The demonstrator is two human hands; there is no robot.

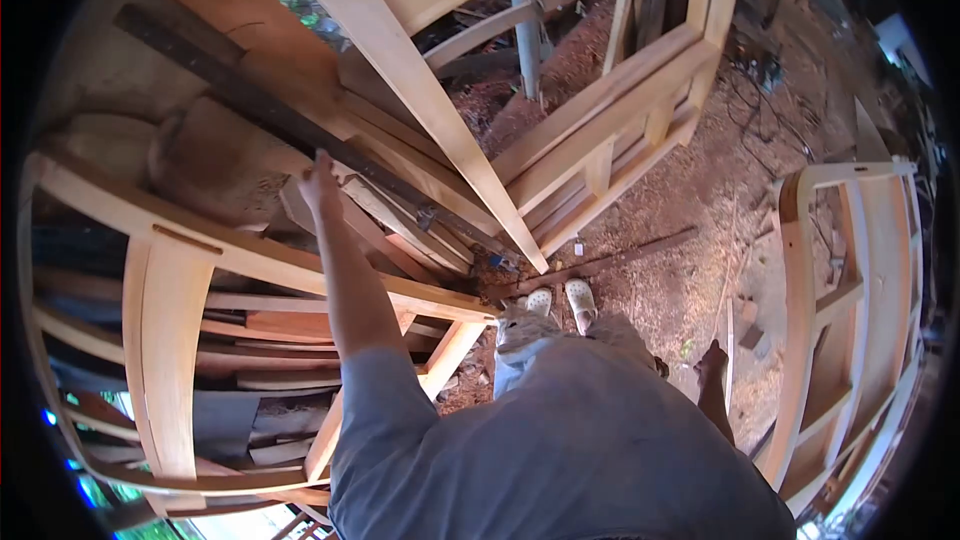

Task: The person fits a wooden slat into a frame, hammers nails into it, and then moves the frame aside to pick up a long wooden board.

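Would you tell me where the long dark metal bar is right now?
In the head view, the long dark metal bar runs diagonally across the upper left, lying against the pale wooden frames, with the left hand reaching up right beside it.

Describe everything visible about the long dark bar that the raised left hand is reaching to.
The long dark bar is thin, straight and nearly black, and looks like metal or weathered wood; which one is unclear. It runs diagonally from the upper left down toward the feet, lying among stacked pale wooden frames. A small clamp-like fitting sits partway along it. The left hand is at its lower edge, fingers up; actual contact is unclear.
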